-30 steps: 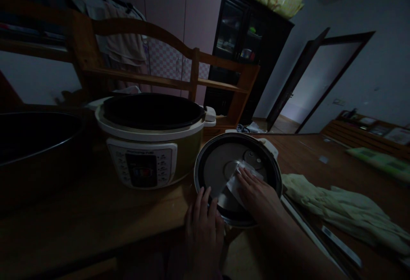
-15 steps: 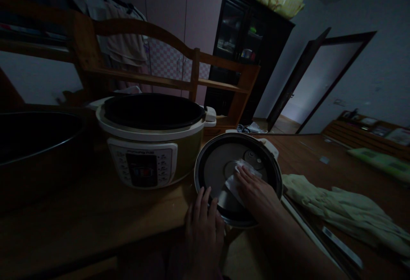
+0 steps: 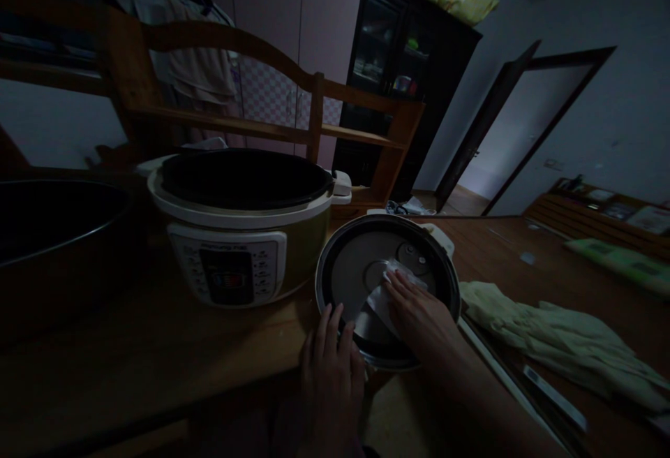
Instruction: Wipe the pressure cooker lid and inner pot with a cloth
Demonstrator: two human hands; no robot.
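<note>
A round pressure cooker lid (image 3: 348,262) is tilted with its metal inner side up, a black ring around its edge. My right hand (image 3: 416,308) presses a white tissue (image 3: 380,303) against the metal, just below the valve parts. My left hand (image 3: 335,367) rests its stretched, slightly spread fingertips on the lid's near left rim. Left of the lid stands the green and white electric pressure cooker (image 3: 308,252), uncovered, its front panel toward me. Its black interior is too dark to make out.
A large dark pot (image 3: 63,248) stands at the far left on the wooden table (image 3: 246,353). On the right, a pale green cloth (image 3: 555,332) and a thin whitish strip (image 3: 555,399) lie on a brown surface. A wooden rack (image 3: 230,123) rises behind the cooker.
The view has shifted slightly, so the cooker appears a little further left. My right hand with the tissue and my left hand keep nearly the same places on the lid.
</note>
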